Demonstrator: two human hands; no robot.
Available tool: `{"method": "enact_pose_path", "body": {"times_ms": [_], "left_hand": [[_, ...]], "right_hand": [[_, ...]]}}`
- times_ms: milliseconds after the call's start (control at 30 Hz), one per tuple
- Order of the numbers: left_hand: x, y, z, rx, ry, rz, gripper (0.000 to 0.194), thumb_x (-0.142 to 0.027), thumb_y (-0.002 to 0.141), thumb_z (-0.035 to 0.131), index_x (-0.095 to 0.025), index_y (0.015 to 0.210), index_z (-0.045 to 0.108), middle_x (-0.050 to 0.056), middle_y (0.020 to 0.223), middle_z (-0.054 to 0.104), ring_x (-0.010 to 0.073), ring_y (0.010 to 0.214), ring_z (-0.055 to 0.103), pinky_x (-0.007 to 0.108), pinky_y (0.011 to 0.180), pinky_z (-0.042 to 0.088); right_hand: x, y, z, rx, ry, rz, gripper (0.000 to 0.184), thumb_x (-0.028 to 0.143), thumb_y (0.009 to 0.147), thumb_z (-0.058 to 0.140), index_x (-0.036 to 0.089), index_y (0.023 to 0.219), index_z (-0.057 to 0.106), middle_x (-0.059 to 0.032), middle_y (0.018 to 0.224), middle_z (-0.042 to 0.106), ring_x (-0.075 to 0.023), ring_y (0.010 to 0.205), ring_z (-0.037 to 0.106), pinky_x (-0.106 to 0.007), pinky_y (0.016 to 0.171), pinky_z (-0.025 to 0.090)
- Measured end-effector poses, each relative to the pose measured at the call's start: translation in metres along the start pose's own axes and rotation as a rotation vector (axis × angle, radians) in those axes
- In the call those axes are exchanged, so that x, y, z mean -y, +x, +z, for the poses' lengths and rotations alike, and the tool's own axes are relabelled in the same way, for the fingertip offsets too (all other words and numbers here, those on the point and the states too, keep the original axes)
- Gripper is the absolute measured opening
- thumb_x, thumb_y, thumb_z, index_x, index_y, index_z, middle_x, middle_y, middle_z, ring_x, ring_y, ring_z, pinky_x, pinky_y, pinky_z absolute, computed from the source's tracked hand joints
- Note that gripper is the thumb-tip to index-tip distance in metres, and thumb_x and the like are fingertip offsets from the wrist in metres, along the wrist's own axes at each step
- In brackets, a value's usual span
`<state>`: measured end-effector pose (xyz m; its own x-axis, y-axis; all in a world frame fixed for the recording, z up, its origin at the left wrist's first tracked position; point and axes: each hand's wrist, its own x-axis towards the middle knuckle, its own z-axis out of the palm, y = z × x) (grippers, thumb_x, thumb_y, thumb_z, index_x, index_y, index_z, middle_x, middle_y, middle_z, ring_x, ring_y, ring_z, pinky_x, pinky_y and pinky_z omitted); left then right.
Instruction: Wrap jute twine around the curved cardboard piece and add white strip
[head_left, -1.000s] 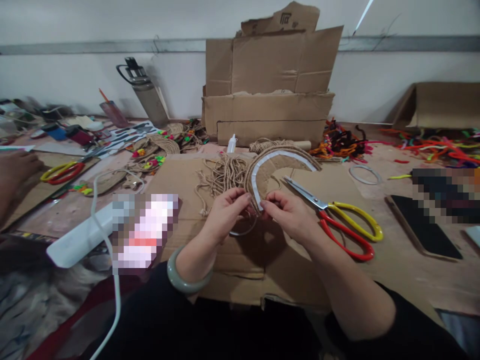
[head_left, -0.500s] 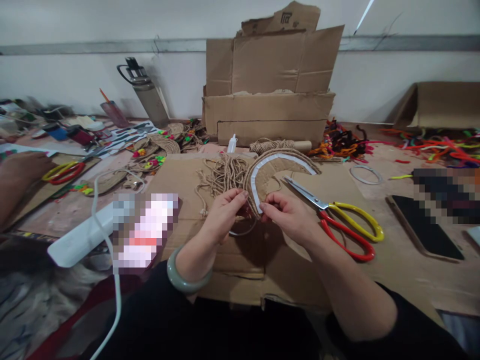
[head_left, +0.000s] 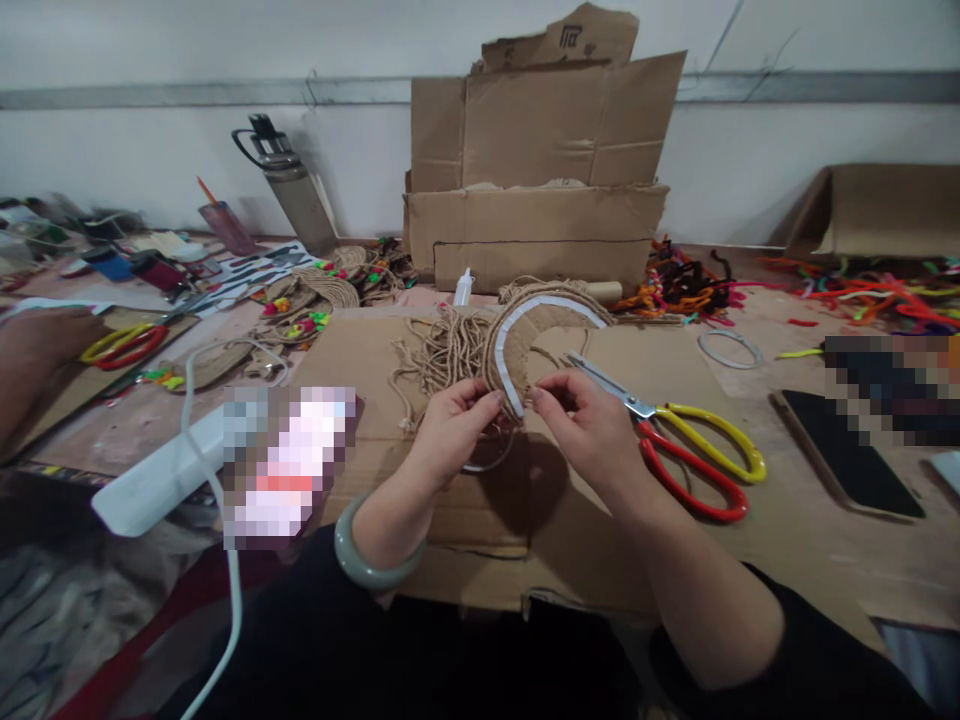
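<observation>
A cardboard crescent [head_left: 523, 350] stands tilted above the work board, with twine along its outer rim and a white strip [head_left: 508, 365] along its curve. My left hand [head_left: 457, 425] pinches its lower left end between thumb and fingers. At the inner side of that end, my right hand [head_left: 589, 425] is closed in a pinch; what its fingertips hold is too small to tell. Loose twine [head_left: 450, 350] is heaped behind my left hand. Scissors with one yellow and one red handle [head_left: 651, 412] lie slightly spread beside my right hand. A clear ring [head_left: 487, 462] is partly hidden under my left hand.
A cardboard sheet [head_left: 480, 510] covers the table before me. Behind are a glue bottle [head_left: 463, 288], a twine roll [head_left: 600, 291] and an upright cardboard box [head_left: 536, 130]. A power strip [head_left: 161, 485] is at left, a phone [head_left: 851, 455] at right. Another person's hand [head_left: 52, 335] is far left.
My right hand has shifted slightly right and up, its thumb off the white strip's end. The crescent has tilted, and its far right tip has moved left.
</observation>
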<state>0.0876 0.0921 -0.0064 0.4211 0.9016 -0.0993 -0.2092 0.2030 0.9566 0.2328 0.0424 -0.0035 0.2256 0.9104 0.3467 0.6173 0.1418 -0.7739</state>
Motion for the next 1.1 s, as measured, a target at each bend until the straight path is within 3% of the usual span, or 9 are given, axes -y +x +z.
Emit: {"method": "enact_pose_path", "body": {"times_ms": [67,200,567,800,1100], "left_hand": [[0.0001,-0.0006,0.0012,-0.008,0.035,0.018,0.027,-0.036,0.064,0.07,-0.013,0.075,0.062,0.001,0.063,0.065,0.0086,0.053,0.058,0.018,0.051,0.045],[0.0011,-0.0028,0.0025,0.0,0.129,0.071,0.022,-0.035,0.068,0.067,-0.014,0.069,0.06,0.0,0.061,0.063,0.0093,0.055,0.057,0.019,0.053,0.045],[0.0072,-0.0032,0.0002,0.042,0.367,0.223,0.015,-0.028,0.076,0.057,-0.015,0.075,0.064,-0.001,0.066,0.063,0.0102,0.061,0.054,0.022,0.06,0.044],[0.004,-0.0055,0.0028,0.035,0.418,0.248,0.013,-0.022,0.075,0.055,-0.016,0.078,0.067,0.0,0.071,0.067,0.0118,0.066,0.057,0.022,0.065,0.045],[0.0017,-0.0071,0.0043,0.004,0.481,0.225,0.011,-0.021,0.073,0.056,-0.016,0.071,0.065,-0.003,0.059,0.059,0.0095,0.055,0.049,0.02,0.055,0.04]], "right_hand": [[0.0002,-0.0011,0.0003,-0.051,-0.068,-0.093,0.011,0.028,0.082,0.052,0.02,0.081,0.06,-0.0003,0.069,0.062,-0.0127,0.061,0.055,-0.025,0.059,0.042],[0.004,-0.002,0.0008,-0.02,-0.138,-0.161,0.009,0.023,0.081,0.052,0.019,0.079,0.06,-0.0018,0.07,0.064,-0.014,0.064,0.058,-0.026,0.062,0.044],[0.006,-0.0022,0.0007,0.015,-0.281,-0.076,0.012,0.028,0.08,0.052,0.019,0.078,0.06,-0.003,0.07,0.065,-0.0153,0.062,0.059,-0.026,0.06,0.041],[0.0054,-0.0019,0.0011,0.032,-0.304,-0.087,0.015,0.029,0.081,0.051,0.019,0.081,0.061,-0.0047,0.072,0.066,-0.016,0.064,0.059,-0.027,0.063,0.043],[0.0037,-0.0033,0.0009,0.025,-0.337,-0.077,0.014,0.026,0.08,0.05,0.018,0.081,0.062,-0.0043,0.07,0.066,-0.0157,0.061,0.058,-0.027,0.061,0.041]]}}
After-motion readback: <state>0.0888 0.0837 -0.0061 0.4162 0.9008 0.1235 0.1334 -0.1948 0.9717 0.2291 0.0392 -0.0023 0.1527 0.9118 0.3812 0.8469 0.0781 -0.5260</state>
